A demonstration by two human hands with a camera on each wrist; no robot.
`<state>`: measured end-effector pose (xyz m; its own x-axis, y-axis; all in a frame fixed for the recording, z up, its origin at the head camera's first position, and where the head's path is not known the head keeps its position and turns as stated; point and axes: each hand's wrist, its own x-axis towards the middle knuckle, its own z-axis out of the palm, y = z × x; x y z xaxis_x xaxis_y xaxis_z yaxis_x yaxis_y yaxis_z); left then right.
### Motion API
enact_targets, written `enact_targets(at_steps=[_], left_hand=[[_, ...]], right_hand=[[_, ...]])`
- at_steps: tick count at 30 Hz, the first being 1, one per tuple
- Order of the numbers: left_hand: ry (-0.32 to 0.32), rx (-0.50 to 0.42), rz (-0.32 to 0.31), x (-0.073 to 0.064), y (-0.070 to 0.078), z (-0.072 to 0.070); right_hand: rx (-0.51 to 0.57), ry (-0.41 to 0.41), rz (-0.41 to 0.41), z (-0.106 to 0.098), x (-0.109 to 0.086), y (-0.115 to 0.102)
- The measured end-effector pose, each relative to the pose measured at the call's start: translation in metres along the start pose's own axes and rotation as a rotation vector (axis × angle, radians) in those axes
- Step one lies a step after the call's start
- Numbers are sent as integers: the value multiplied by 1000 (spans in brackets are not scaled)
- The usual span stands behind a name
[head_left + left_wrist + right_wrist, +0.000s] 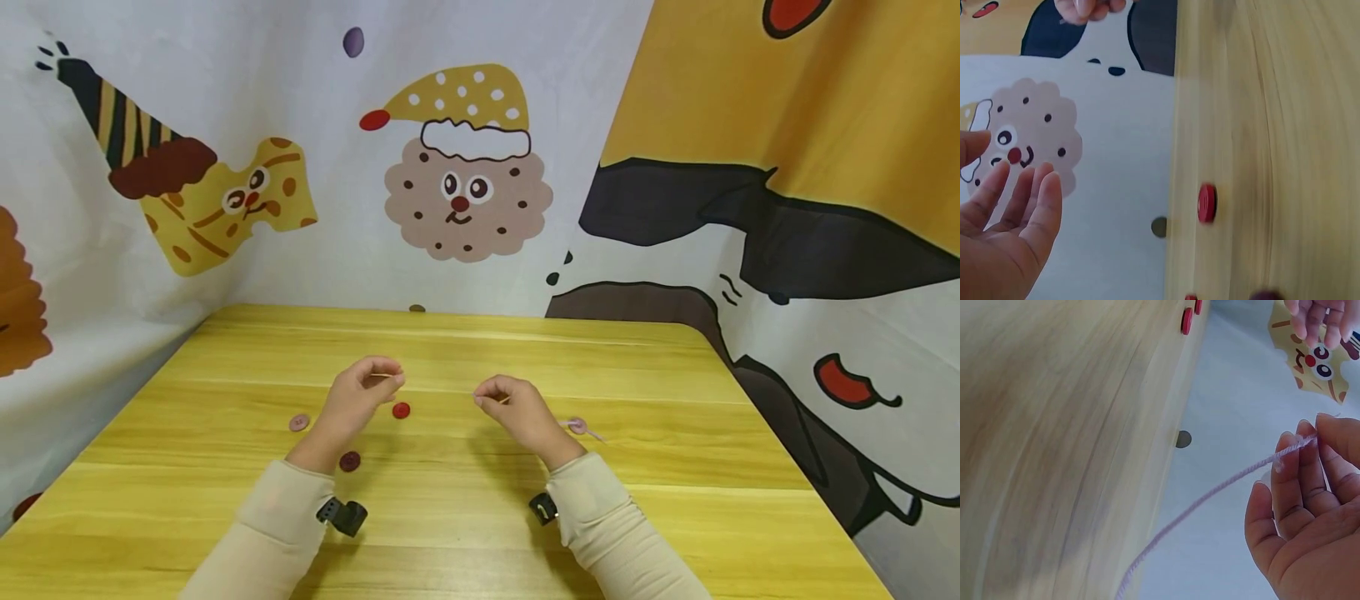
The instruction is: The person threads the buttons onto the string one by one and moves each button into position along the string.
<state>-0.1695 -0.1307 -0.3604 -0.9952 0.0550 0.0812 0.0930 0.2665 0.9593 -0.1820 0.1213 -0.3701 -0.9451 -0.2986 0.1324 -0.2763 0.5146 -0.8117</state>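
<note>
My right hand [517,408] is raised above the table, its thumb and fingertips pinching a thin lilac yarn [1197,503] near one end. The yarn hangs in a curve out of the right wrist view. My left hand [356,400] hovers to the left of it, fingers softly bent; in the left wrist view a gap parts thumb and fingertips, and nothing shows between them. Just beside that hand lies a bright red button [401,410]. Beyond the right wrist, a pink button [577,425] lies on the table with lilac yarn passing through it.
A dark red button [350,461] lies beside the left wrist, and a pale pink button [299,422] further left. A second red button [1191,297] shows at the left wrist view's bottom edge. The wooden table [450,533] meets a printed curtain [315,92] behind.
</note>
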Motion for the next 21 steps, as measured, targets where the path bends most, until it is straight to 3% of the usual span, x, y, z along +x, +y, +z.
enact_targets(at_steps=[3,11,21], left_hand=[[-10,33,8,0,-3,-8],[-90,51,-67,-2,-12,-29],[-183,68,-57,-6,-26,-50]], right_hand=[[-4,-4,0,0,0,1],[-16,2,0,0,0,1],[-15,4,12,-1,0,2]])
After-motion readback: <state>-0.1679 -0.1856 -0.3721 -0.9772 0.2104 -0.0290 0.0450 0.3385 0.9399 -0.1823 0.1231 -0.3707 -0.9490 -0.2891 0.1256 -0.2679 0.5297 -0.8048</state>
